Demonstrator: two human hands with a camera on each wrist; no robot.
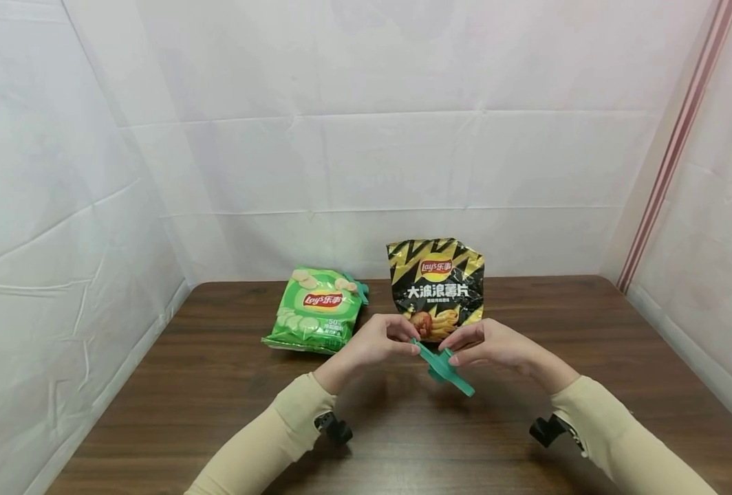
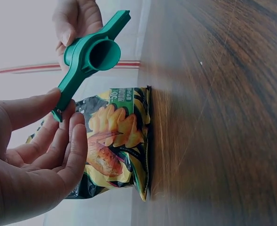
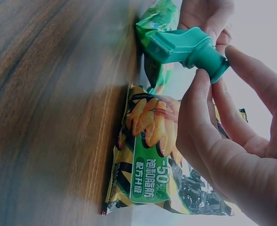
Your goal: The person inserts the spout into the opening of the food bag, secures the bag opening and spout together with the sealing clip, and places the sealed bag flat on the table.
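Observation:
A green bag clip with a round pour spout (image 1: 443, 368) is held above the table between both hands. My left hand (image 1: 378, 339) pinches one end of its bar between thumb and fingers. The spout faces the camera in the left wrist view, where the clip (image 2: 72, 82) slants upward from that hand. My right hand (image 1: 503, 350) pinches the round part at the clip's middle; in the right wrist view, thumb and fingertips press the rim of that round part (image 3: 209, 61). Just behind the hands stands a black and yellow chip bag (image 1: 437, 289), its lower edge partly hidden by the fingers.
A green chip bag (image 1: 316, 309) leans at the back left, with another teal clip (image 1: 361, 289) at its upper right corner. The brown wooden table (image 1: 230, 412) ends at white cloth walls (image 1: 366, 158) behind and on both sides.

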